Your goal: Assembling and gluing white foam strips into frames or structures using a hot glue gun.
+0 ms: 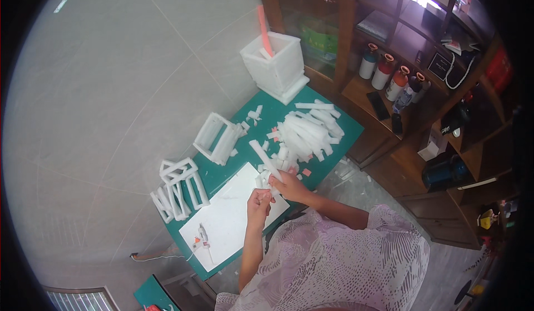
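My right hand is closed around a white foam strip, which slants up and away to the left over the table. Close beside it, my left hand has its fingers pinched together near the strip's lower end; what they hold is too small to make out. Under both hands lies a white board, with short white offcuts just beyond. A pile of white foam strips sits farther right on the green table. On the board's near left part rests a glue gun with a white cord.
Open foam frames and a lattice of joined strips stand along the wall side. At the far corner is a white foam box holding a pink strip. Wooden shelves with bottles rise on the right.
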`<state>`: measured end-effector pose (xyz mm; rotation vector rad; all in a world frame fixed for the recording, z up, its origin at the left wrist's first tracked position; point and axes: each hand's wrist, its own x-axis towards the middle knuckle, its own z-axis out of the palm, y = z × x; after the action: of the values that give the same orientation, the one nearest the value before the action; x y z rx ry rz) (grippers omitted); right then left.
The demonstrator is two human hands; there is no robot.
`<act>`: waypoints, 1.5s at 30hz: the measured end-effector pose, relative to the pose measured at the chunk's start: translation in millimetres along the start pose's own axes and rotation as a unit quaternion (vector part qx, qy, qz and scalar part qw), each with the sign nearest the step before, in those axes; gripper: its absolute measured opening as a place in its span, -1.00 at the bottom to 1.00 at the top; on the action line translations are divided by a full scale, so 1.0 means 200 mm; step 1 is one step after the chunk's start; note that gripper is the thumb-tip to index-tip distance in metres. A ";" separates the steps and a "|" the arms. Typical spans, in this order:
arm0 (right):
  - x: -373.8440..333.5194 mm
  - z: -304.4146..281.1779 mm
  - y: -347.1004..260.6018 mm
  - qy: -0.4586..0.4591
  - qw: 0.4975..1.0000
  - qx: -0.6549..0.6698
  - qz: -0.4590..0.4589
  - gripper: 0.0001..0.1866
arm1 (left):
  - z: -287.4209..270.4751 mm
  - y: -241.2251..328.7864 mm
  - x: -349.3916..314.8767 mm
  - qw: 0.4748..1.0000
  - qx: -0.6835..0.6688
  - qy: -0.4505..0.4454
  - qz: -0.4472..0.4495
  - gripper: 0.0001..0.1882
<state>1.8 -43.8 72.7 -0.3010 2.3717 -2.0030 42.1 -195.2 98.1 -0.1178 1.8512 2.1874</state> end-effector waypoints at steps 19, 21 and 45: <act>-0.02 -0.10 -0.01 0.022 0.999 -0.042 0.005 -0.76 | 0.08 0.01 0.06 0.993 0.095 -0.017 0.068 -0.86; -0.02 -0.16 0.00 -0.038 0.997 0.019 0.058 -0.74 | 0.06 0.02 0.07 0.992 0.110 -0.018 0.051 -0.86; -0.05 -0.26 -0.05 -0.244 0.939 0.222 0.097 -0.79 | -0.06 0.08 0.13 0.985 -0.094 -0.141 -0.042 -0.85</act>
<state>5.1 6.7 90.4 -0.4575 1.5506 -2.0034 11.4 -205.3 104.2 0.0729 1.4611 2.1870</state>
